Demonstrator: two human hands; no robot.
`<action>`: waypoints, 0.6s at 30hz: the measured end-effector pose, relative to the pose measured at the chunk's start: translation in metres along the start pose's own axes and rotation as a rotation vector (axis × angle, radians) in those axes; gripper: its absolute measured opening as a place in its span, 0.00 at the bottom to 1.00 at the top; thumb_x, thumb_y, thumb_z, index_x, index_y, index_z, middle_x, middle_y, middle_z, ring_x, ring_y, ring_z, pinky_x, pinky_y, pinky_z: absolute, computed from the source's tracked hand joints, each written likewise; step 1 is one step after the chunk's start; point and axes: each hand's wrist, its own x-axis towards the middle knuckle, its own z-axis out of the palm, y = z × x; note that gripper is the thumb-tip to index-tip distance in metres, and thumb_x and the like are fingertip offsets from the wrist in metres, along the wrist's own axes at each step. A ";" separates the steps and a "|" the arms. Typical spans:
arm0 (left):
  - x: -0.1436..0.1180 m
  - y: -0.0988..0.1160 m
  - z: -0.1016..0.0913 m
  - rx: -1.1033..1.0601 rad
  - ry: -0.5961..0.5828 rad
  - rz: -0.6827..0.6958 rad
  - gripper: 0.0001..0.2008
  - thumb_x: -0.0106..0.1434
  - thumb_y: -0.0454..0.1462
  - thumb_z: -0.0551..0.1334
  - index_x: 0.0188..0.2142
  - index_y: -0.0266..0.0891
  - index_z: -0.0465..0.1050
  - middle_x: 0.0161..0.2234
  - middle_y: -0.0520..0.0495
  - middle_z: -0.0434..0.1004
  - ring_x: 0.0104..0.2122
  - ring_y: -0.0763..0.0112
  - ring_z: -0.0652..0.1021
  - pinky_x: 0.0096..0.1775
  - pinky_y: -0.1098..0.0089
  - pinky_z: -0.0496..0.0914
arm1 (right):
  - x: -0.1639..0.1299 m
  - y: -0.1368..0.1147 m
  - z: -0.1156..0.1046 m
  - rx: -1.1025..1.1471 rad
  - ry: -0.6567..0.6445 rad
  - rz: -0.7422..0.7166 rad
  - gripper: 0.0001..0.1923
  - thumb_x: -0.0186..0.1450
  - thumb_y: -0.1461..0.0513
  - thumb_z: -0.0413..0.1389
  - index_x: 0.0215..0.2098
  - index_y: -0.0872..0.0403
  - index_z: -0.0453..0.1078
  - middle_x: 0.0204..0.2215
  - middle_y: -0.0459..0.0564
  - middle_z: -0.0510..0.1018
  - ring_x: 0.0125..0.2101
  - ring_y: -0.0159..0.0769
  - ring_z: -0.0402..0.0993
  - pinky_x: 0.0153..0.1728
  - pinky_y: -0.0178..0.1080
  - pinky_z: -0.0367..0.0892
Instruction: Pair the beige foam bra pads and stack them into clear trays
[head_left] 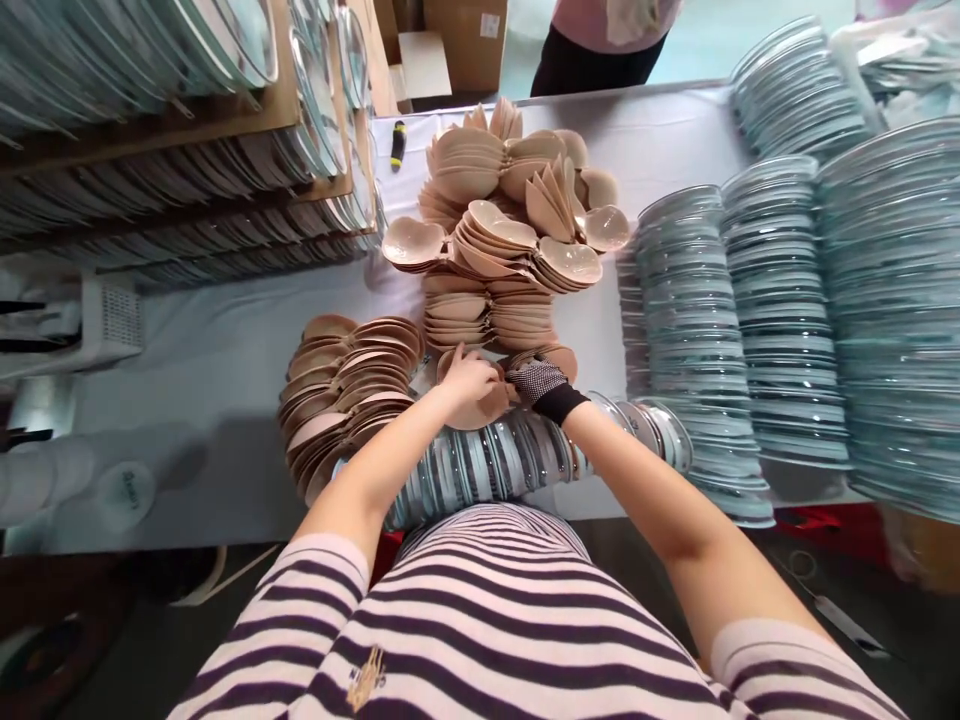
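Observation:
My left hand (471, 376) is bare and lies over a beige bra cup (480, 410), its fingers bent round the cup's edge. Close on its right, my right hand (541, 382), in a dotted glove with a black cuff, grips the same bra near the middle. Part of the bra is hidden under both hands. Just beyond them stand neat stacks of nested beige bras (491, 312). A larger heap of bras (495, 235), some with shiny inner faces, rises behind. More stacked bras (352, 385) lean to the left of my left forearm.
A row of clear plastic shells (480, 462) lies between my body and my hands. Tall stacks of clear shells (694, 340) line the right. At left are a loaded rack (315, 190) and a white basket (112, 315). A black-yellow cutter (398, 145) lies beyond; a person (600, 50) stands opposite.

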 end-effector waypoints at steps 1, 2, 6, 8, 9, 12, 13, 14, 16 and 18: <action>-0.002 -0.001 -0.008 -0.044 -0.034 0.002 0.13 0.66 0.36 0.58 0.35 0.44 0.82 0.41 0.47 0.84 0.49 0.59 0.75 0.65 0.48 0.52 | 0.000 0.000 -0.003 0.001 -0.005 -0.012 0.13 0.68 0.65 0.54 0.45 0.59 0.79 0.44 0.62 0.83 0.48 0.51 0.78 0.56 0.49 0.63; -0.006 0.000 -0.018 -0.086 -0.058 0.008 0.13 0.67 0.37 0.57 0.34 0.43 0.82 0.40 0.47 0.84 0.46 0.61 0.76 0.64 0.52 0.54 | -0.002 0.000 -0.007 0.011 0.008 -0.021 0.12 0.68 0.65 0.54 0.43 0.58 0.79 0.43 0.61 0.83 0.48 0.50 0.78 0.56 0.49 0.62; -0.041 0.014 -0.065 -0.273 -0.104 0.014 0.15 0.66 0.40 0.57 0.34 0.40 0.83 0.36 0.48 0.83 0.37 0.66 0.76 0.51 0.66 0.66 | -0.029 -0.009 -0.029 0.150 0.109 -0.084 0.12 0.69 0.65 0.53 0.42 0.55 0.79 0.41 0.56 0.84 0.46 0.43 0.77 0.54 0.43 0.64; -0.068 0.027 -0.084 -0.386 -0.144 0.032 0.14 0.66 0.40 0.57 0.38 0.42 0.83 0.38 0.49 0.83 0.38 0.67 0.77 0.45 0.70 0.67 | -0.053 -0.021 -0.040 0.259 0.154 -0.157 0.11 0.70 0.63 0.53 0.42 0.54 0.79 0.39 0.54 0.84 0.43 0.40 0.77 0.49 0.40 0.66; -0.082 0.034 -0.090 -0.436 -0.173 0.036 0.14 0.65 0.40 0.57 0.40 0.42 0.82 0.39 0.50 0.83 0.38 0.68 0.77 0.43 0.71 0.67 | -0.065 -0.028 -0.043 0.310 0.169 -0.198 0.11 0.70 0.63 0.53 0.41 0.53 0.79 0.39 0.53 0.84 0.40 0.39 0.77 0.46 0.38 0.66; -0.118 0.053 -0.092 -0.548 -0.274 0.004 0.13 0.66 0.40 0.58 0.38 0.42 0.81 0.37 0.51 0.83 0.37 0.69 0.78 0.39 0.72 0.66 | -0.094 -0.053 -0.045 0.401 0.123 -0.260 0.11 0.69 0.60 0.54 0.34 0.53 0.78 0.33 0.51 0.83 0.33 0.36 0.75 0.38 0.36 0.65; -0.127 0.057 -0.087 -0.574 -0.299 -0.017 0.13 0.66 0.41 0.58 0.37 0.41 0.81 0.37 0.51 0.82 0.36 0.69 0.77 0.39 0.72 0.66 | -0.101 -0.061 -0.042 0.408 0.083 -0.260 0.13 0.69 0.59 0.53 0.32 0.54 0.77 0.31 0.50 0.82 0.31 0.36 0.74 0.38 0.36 0.64; -0.135 0.061 -0.081 -0.592 -0.319 -0.042 0.13 0.65 0.40 0.58 0.36 0.41 0.81 0.36 0.50 0.82 0.36 0.68 0.77 0.38 0.72 0.66 | -0.105 -0.069 -0.038 0.410 0.045 -0.259 0.14 0.69 0.59 0.53 0.29 0.54 0.76 0.29 0.50 0.81 0.30 0.35 0.74 0.38 0.37 0.64; -0.148 0.066 -0.066 -0.598 -0.337 -0.104 0.13 0.65 0.40 0.57 0.35 0.41 0.82 0.35 0.50 0.83 0.36 0.68 0.78 0.37 0.71 0.66 | -0.110 -0.081 -0.027 0.412 -0.020 -0.253 0.14 0.69 0.60 0.53 0.29 0.54 0.76 0.28 0.49 0.81 0.30 0.35 0.73 0.40 0.37 0.63; -0.157 0.070 -0.050 -0.567 -0.324 -0.166 0.14 0.64 0.39 0.57 0.36 0.42 0.82 0.36 0.50 0.83 0.36 0.67 0.78 0.38 0.71 0.66 | -0.112 -0.090 -0.018 0.399 -0.089 -0.224 0.14 0.69 0.59 0.52 0.30 0.54 0.76 0.29 0.50 0.81 0.31 0.36 0.74 0.37 0.36 0.62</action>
